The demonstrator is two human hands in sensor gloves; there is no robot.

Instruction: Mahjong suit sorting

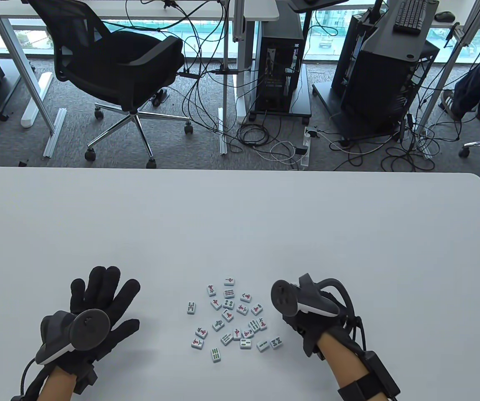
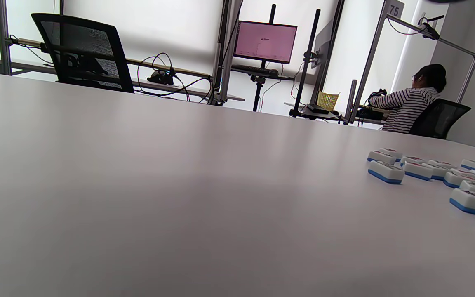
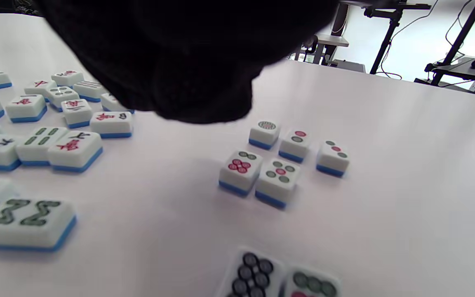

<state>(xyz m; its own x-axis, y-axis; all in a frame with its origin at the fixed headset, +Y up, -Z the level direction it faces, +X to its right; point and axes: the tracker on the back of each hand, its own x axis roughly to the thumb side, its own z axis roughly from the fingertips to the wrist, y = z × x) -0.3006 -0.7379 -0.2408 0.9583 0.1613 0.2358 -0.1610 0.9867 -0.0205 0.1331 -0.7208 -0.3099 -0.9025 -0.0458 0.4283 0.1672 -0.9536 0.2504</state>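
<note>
Mahjong tiles lie loose on the bench, between the hands. Left hand flat, fingers spread, empty. Right hand: grip state cannot tell. Tiles likely rigid, smooth, light; pinch opposite side edges.

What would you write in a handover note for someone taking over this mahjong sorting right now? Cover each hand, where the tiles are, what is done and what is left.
Left hand: flat on the table, fingers spread, holding nothing.
Right hand: just right of the pile; its fingers are hidden, so I cannot tell whether it holds a tile.
Mixed pile: face up between the hands, stick and character tiles jumbled together.
Done: five circle tiles sit grouped apart from the pile, below the right hand; two more show at the edge of the right wrist view.
Left: sort the pile into its suits.
</note>
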